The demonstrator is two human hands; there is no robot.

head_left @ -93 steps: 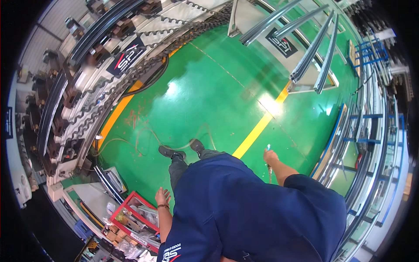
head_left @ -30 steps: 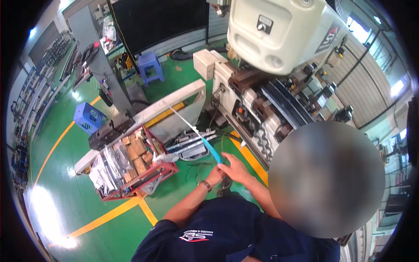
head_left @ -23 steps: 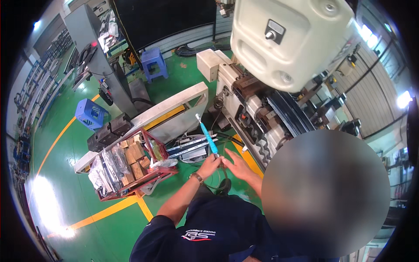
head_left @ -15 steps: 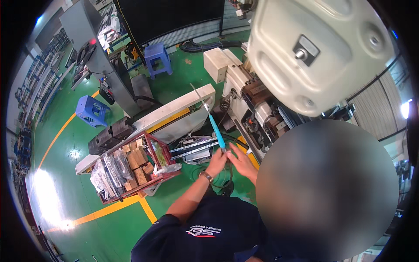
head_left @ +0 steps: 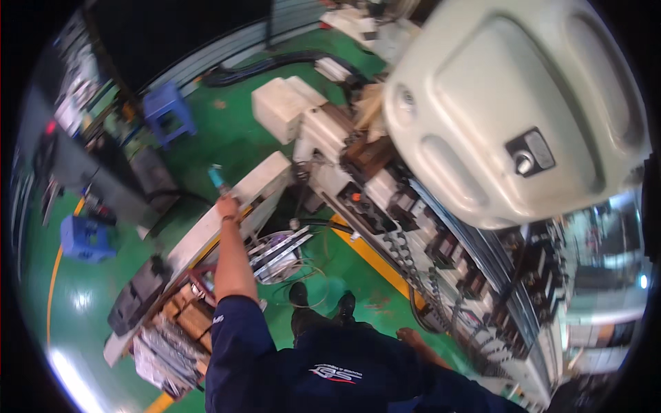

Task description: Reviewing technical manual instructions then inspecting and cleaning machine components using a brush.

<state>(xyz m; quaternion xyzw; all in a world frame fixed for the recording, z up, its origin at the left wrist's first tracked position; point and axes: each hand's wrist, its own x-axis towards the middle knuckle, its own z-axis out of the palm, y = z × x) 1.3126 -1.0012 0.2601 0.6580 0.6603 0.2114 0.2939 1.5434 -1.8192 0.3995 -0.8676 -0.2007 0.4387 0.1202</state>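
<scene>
Factory floor — big machine (head_left: 509,117), green painted floor (head_left: 227,138) w/ yellow lines.

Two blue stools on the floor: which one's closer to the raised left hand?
The darker blue stool up by the dark wall; it stands nearer the left hand than the brighter blue stool at the far left.

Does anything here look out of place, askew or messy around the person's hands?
Loose wire coils lie on the green floor just ahead of the person's shoes, next to a bundle of pale rods, which looks untidy. The left hand holds a teal-handled tool over the long pale bench; the right hand hangs free. The picture is blurred.
</scene>
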